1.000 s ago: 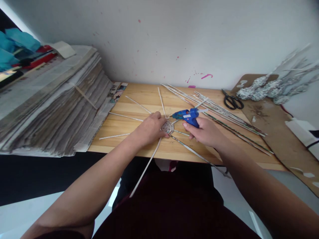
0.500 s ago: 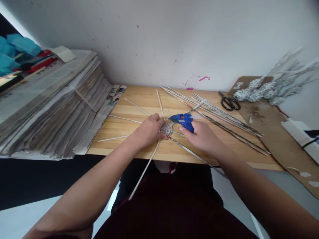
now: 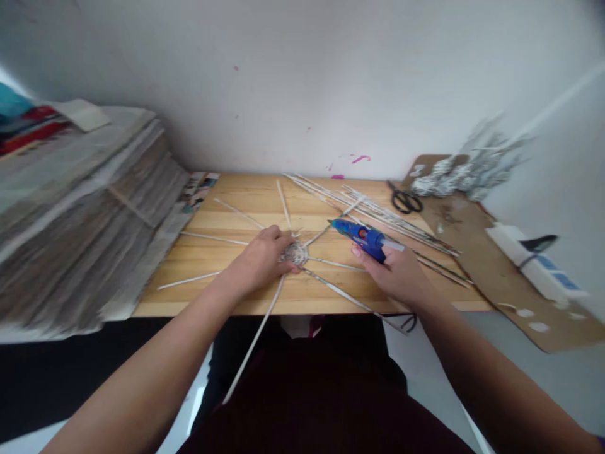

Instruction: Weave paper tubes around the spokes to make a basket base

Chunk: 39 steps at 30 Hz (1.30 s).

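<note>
A small round woven paper base (image 3: 296,253) lies on the wooden table, with several rolled-paper sticks fanning out from it like spokes. My left hand (image 3: 265,257) is closed on its left side, fingers at the far edge and thumb at the near edge. One paper spoke (image 3: 255,340) hangs over the front edge toward my lap. My right hand (image 3: 394,272) is wrapped round the handle of a blue glue gun (image 3: 362,236) with a clear glue stick out of its back. The gun's nozzle points left, above the table and apart from the woven base.
Loose rolled-paper sticks (image 3: 382,217) lie at the back right, beside black-handled scissors (image 3: 406,200). A tall stack of newspapers (image 3: 108,183) stands on the left. On the right are a brown board (image 3: 460,252), wrapped paper bundles (image 3: 454,176) and a white power strip (image 3: 534,261).
My right hand has drawn the glue gun away from the woven base to the right. My left hand stays on the base. The whole view has shifted a little.
</note>
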Motion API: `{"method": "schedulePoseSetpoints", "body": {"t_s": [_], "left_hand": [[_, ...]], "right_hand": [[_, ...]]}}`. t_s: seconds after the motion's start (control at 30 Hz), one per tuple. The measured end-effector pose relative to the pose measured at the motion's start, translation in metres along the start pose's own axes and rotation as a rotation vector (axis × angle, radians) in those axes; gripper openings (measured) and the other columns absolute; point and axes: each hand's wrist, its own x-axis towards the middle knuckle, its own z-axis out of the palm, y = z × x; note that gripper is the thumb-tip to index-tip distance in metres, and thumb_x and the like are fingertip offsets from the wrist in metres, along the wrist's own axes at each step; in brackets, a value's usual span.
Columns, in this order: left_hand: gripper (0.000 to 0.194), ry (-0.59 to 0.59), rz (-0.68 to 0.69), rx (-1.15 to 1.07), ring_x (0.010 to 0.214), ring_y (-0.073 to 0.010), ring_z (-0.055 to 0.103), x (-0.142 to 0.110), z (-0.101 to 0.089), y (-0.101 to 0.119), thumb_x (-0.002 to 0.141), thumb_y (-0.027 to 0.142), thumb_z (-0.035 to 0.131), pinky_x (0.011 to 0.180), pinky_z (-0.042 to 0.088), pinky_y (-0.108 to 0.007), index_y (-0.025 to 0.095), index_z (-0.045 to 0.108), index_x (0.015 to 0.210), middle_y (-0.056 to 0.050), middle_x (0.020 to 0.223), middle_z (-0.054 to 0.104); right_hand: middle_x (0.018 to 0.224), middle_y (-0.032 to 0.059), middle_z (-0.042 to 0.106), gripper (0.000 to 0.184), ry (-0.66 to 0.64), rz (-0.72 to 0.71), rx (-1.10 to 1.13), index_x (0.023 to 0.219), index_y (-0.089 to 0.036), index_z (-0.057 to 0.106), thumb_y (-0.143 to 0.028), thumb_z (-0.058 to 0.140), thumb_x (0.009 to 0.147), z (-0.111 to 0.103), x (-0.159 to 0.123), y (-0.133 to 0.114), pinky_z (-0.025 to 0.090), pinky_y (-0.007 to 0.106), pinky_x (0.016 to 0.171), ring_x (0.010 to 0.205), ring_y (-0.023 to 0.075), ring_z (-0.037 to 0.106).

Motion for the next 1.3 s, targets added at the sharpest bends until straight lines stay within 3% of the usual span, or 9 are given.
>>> {"method": "schedulePoseSetpoints", "body": {"t_s": [0.1,0.23,0.3,0.4,0.47,0.67,0.93,1.1,1.3], "left_hand": [[0.046,0.022,0.015,-0.015,0.104,-0.0255,0.061,-0.001,0.004,-0.006,0.087,0.045,0.068,0.098,0.05,-0.037,0.022,0.063,0.128,-0.009,0.11,0.059],[0.053,0.048,0.019,-0.047,0.104,-0.029,0.061,0.001,0.009,-0.014,0.087,0.049,0.063,0.098,0.05,-0.043,0.026,0.06,0.134,-0.009,0.109,0.06],[0.053,0.038,0.023,-0.057,0.105,-0.03,0.061,0.0,0.009,-0.014,0.088,0.051,0.06,0.1,0.049,-0.044,0.026,0.059,0.134,-0.009,0.11,0.059],[0.047,0.037,0.004,-0.057,0.108,-0.0286,0.059,-0.002,0.008,-0.013,0.092,0.053,0.053,0.105,0.047,-0.043,0.032,0.057,0.134,-0.005,0.113,0.057],[0.043,0.035,-0.009,-0.066,0.11,-0.028,0.058,-0.003,0.008,-0.013,0.094,0.053,0.051,0.107,0.046,-0.044,0.04,0.053,0.135,-0.002,0.114,0.056],[0.05,0.029,-0.012,-0.111,0.11,-0.0305,0.059,-0.003,0.01,-0.016,0.093,0.056,0.053,0.106,0.047,-0.05,0.058,0.039,0.141,0.001,0.114,0.054],[0.049,0.07,-0.027,-0.106,0.102,-0.0333,0.063,-0.002,0.015,-0.02,0.087,0.056,0.056,0.1,0.051,-0.055,0.033,0.062,0.13,-0.007,0.115,0.06],[0.066,0.112,-0.016,-0.124,0.1,-0.0321,0.065,-0.001,0.023,-0.031,0.083,0.07,0.055,0.1,0.052,-0.051,0.024,0.065,0.128,-0.011,0.112,0.061],[0.07,0.07,-0.035,-0.11,0.103,-0.0299,0.063,-0.001,0.023,-0.028,0.084,0.07,0.054,0.105,0.048,-0.047,0.019,0.063,0.133,-0.011,0.115,0.058]], "right_hand": [[0.102,0.0065,0.074,0.032,0.092,0.055,-0.035,0.114,-0.026,0.065,-0.05,0.056,0.093,-0.029,-0.024,0.031,0.05,0.038,0.081,0.095,0.0285,0.067],[0.105,0.0087,0.074,0.041,0.219,0.26,-0.358,0.126,-0.028,0.062,-0.052,0.054,0.093,-0.083,-0.067,0.089,0.05,0.039,0.073,0.091,0.0311,0.068],[0.105,0.0128,0.073,0.045,0.195,0.335,-0.581,0.13,-0.024,0.061,-0.048,0.051,0.094,-0.111,-0.092,0.121,0.049,0.04,0.07,0.088,0.0328,0.067],[0.113,0.0231,0.07,0.053,0.131,0.269,-0.837,0.139,-0.009,0.053,-0.037,0.042,0.096,-0.139,-0.121,0.164,0.048,0.045,0.08,0.096,0.0367,0.063],[0.107,0.0231,0.071,0.053,0.079,0.24,-0.924,0.14,-0.007,0.052,-0.033,0.04,0.097,-0.147,-0.131,0.185,0.047,0.047,0.083,0.092,0.0356,0.062],[0.106,0.0207,0.069,0.053,0.005,0.183,-0.871,0.144,-0.01,0.051,-0.028,0.043,0.095,-0.145,-0.119,0.215,0.046,0.047,0.086,0.094,0.0339,0.059],[0.1,0.0178,0.066,0.056,0.044,0.178,-0.757,0.15,-0.013,0.047,-0.028,0.042,0.097,-0.131,-0.092,0.234,0.046,0.043,0.083,0.09,0.0316,0.058],[0.093,0.012,0.064,0.059,0.083,0.176,-0.683,0.155,-0.02,0.042,-0.031,0.045,0.097,-0.124,-0.079,0.236,0.047,0.038,0.077,0.084,0.0276,0.059],[0.097,0.016,0.065,0.059,0.122,0.137,-0.702,0.154,-0.014,0.041,-0.034,0.042,0.098,-0.116,-0.073,0.241,0.048,0.041,0.081,0.088,0.03,0.059]]}}
